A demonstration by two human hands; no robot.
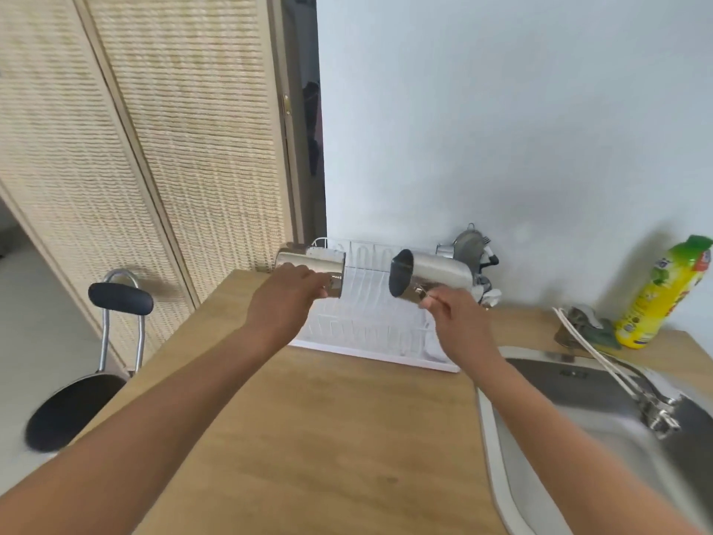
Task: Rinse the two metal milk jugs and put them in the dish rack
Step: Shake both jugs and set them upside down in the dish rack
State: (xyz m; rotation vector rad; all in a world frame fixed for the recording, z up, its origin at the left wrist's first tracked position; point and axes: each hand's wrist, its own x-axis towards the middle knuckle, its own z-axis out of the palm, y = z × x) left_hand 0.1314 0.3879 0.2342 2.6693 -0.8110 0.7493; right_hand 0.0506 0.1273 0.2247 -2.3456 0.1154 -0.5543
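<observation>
Two shiny metal milk jugs hang on their sides above the white dish rack. My left hand grips the left jug by its handle, over the rack's left end. My right hand pinches the handle of the right jug, whose dark open mouth faces left. Both jugs are held clear of the rack's wires.
The rack stands on a wooden counter against the white wall. A steel sink with a tap lies at the right, a yellow-green detergent bottle behind it. Utensils stand behind the rack. A stool and black pan are at the left.
</observation>
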